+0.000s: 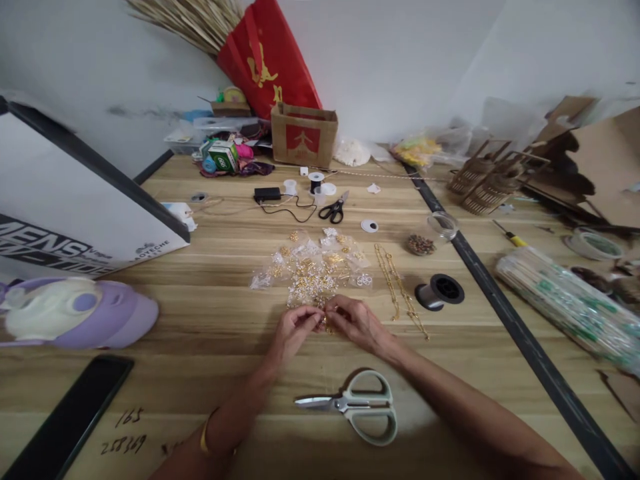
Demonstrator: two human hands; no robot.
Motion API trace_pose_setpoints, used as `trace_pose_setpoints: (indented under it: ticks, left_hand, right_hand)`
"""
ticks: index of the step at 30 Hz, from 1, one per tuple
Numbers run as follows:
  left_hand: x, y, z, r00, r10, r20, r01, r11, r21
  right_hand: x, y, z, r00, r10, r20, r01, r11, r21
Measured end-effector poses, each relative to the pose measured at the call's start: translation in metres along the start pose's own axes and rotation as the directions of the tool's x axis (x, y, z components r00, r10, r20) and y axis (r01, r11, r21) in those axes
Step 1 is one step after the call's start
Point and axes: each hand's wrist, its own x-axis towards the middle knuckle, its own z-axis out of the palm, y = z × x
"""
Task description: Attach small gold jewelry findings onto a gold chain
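Both of the person's hands are working close together over the wooden table (200,333), at the near edge of a pile of small gold and clear pieces (310,283). The left hand (300,325) is reaching in with its thumb and fingers bending toward one another, and the right hand (355,321) is facing it, curling its fingers inward so that the fingertips of the two hands are nearly meeting. A few tiny reddish and gold beads (324,325) are showing between and just below these fingertips, which makes them the nearest things to both hands; they are too small and too covered to tell whether either hand is grasping one or only touching it. A yellow bangle (204,437) is circling the left wrist. Behind the hands, small clear plastic bags (333,243) are lying around the far side of the pile. To the right of the pile, a gold chain (395,283) is lying in a long loop, and beyond it a spool of wire (447,289) is resting near a dark strip (500,293) that is crossing the table. In front of the hands, pale-handled scissors (344,403) are lying flat with the blades pointing left. Black scissors (333,211) are lying farther back, well apart from the hands. On the left, a phone (70,413) is lying near the table's front, and a white box (75,193) is standing behind it.
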Motion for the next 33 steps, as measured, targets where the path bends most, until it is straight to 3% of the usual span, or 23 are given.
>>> trace_pose_setpoints:
  ticks: [4, 8, 24, 33]
  left_hand:
    - [0.001, -0.002, 0.0, 1.0, -0.008, -0.002, 0.008, 1.0, -0.007]
    - [0.001, -0.003, 0.001, 0.999, -0.024, -0.031, 0.024, 1.0, 0.02]
    - [-0.002, 0.002, 0.002, 0.999, -0.008, 0.048, 0.008, 1.0, -0.001]
    - [-0.004, -0.005, 0.004, 0.997, 0.071, -0.035, -0.064, 0.983, 0.172]
  right_hand:
    - [0.0, 0.008, 0.007, 0.986, 0.142, 0.09, -0.167, 0.895, 0.413]
    - [0.0, 0.014, 0.012, 0.974, 0.184, 0.134, -0.227, 0.827, 0.515]
    - [-0.002, 0.007, -0.001, 0.993, 0.09, 0.078, -0.104, 0.975, 0.197]
    - [-0.003, 0.004, -0.004, 1.0, 0.007, 0.028, -0.009, 0.997, 0.083]
